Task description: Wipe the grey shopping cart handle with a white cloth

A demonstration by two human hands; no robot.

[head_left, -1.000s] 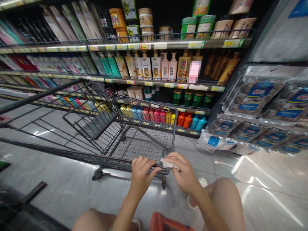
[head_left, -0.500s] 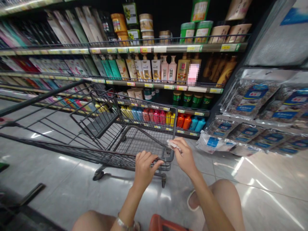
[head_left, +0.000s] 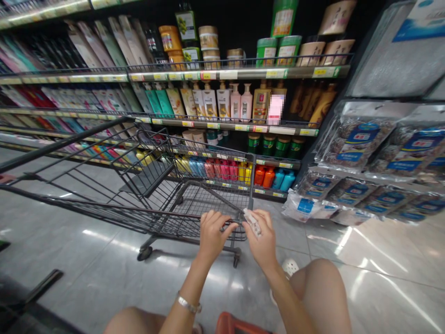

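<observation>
A dark wire shopping cart (head_left: 66,142) stands sideways in front of me. My left hand (head_left: 212,237) is closed over its near top rim, close to the front corner; the fingers go over the rim and the thumb points right. Beside that corner, my right hand (head_left: 261,242) pinches a crumpled whitish tissue (head_left: 253,223), which sticks out between thumb and fingers. The thumbs of both hands are close together. Whether the tissue touches the cart's corner I cannot tell.
Shelves with pump bottles (head_left: 210,103), jars (head_left: 267,52) and colourful bottles (head_left: 225,169) line the far side. Packs of scourers (head_left: 361,139) hang at right. An orange-red thing (head_left: 227,322) is between my knees. A caster (head_left: 144,253) rests on the tiled floor (head_left: 104,273).
My right hand has moved down and left along the cart's corner, towards my left hand, with the tissue. My left hand has shifted slightly right and its thumb has risen. The view has tilted slightly.
</observation>
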